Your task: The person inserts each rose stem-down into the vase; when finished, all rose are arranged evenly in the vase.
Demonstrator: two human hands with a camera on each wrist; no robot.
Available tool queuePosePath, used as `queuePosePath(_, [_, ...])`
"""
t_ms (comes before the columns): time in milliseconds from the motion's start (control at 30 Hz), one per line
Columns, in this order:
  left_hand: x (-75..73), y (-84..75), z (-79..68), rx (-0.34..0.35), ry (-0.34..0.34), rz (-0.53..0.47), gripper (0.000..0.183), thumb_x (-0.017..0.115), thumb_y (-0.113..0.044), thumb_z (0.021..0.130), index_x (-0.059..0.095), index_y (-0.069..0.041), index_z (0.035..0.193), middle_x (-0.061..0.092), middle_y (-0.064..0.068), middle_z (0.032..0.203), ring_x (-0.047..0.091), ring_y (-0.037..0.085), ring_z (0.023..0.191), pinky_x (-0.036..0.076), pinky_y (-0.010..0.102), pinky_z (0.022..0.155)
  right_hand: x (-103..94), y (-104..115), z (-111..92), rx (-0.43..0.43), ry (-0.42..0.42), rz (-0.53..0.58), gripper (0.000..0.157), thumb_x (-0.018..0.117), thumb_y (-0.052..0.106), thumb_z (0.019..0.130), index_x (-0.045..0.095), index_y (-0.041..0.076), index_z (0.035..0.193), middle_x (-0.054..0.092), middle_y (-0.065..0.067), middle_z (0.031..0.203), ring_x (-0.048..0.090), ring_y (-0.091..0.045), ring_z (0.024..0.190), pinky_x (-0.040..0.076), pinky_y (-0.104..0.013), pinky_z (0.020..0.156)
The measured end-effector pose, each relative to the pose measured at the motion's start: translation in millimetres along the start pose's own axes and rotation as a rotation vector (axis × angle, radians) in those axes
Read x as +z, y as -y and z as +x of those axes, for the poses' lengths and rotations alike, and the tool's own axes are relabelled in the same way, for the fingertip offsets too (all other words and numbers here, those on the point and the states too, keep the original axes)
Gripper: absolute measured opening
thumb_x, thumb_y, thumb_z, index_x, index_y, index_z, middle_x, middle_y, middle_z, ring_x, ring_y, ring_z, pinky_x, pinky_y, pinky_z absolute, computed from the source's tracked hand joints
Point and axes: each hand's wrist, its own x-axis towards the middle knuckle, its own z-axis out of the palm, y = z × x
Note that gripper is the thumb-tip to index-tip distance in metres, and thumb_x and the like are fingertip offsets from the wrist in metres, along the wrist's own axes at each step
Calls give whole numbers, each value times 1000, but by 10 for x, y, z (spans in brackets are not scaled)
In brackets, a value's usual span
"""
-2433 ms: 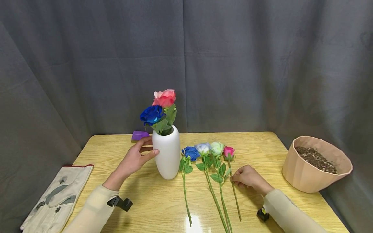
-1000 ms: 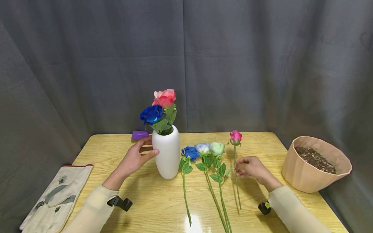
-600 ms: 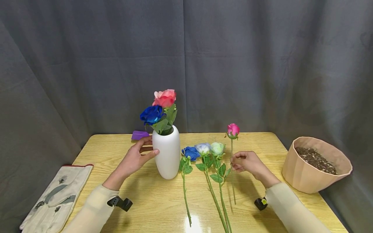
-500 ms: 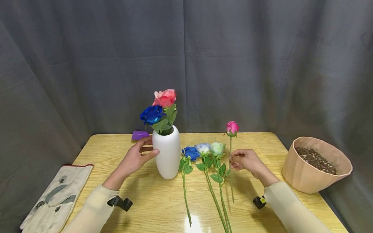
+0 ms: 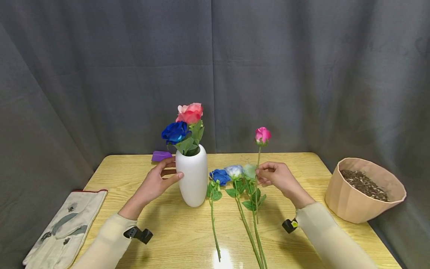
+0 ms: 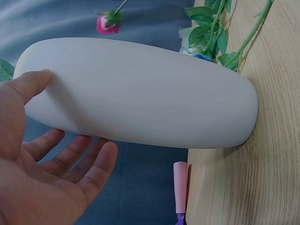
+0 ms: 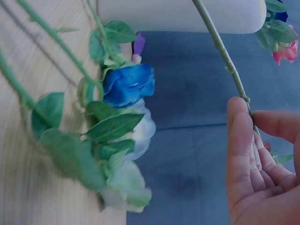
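A white vase (image 5: 192,179) stands upright on the table, holding a coral-pink rose (image 5: 189,113) and a dark blue rose (image 5: 174,132). My left hand (image 5: 158,183) holds the vase from its left side, thumb in front and fingers behind. Between thumb and fingertips, my right hand (image 5: 277,179) pinches the stem (image 7: 224,54) of a pink rose (image 5: 262,135), raised upright above the table. Just behind that stem lie a pale green rose (image 5: 249,171), a pale lilac-white rose (image 5: 234,171) and a blue rose (image 5: 220,176), heads toward the back.
A peach planter (image 5: 349,194) with soil stands at the table's right edge. Work gloves (image 5: 67,224) lie at the left edge. Behind the vase is a purple-bladed tool (image 5: 161,155) with a pink handle (image 6: 180,187). A grey curtain (image 5: 268,74) closes off the back.
The right hand has lifted the pink rose off the table and carried it left and upward, in front of the pale green rose. Left hand and vase have stayed put.
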Motion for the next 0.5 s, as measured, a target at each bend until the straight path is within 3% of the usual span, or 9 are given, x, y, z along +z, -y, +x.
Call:
queuePosePath(200, [-1, -4, 4, -9, 0, 6, 70, 70, -42, 93, 39, -14, 149, 53, 15, 143, 56, 39, 130, 53, 53, 100, 81, 158, 38, -42, -18, 1, 31, 65, 20, 97, 63, -5, 115, 71, -18, 99, 72, -19, 77, 63, -41, 77])
queuePosePath(500, [-3, -8, -11, -26, 9, 8, 71, 69, -43, 93, 38, -15, 150, 52, 15, 144, 56, 39, 130, 53, 53, 101, 201, 368, 80, -73, -24, 49, 28, 67, 21, 96, 64, -2, 112, 72, -9, 95, 74, -22, 78, 62, -34, 71])
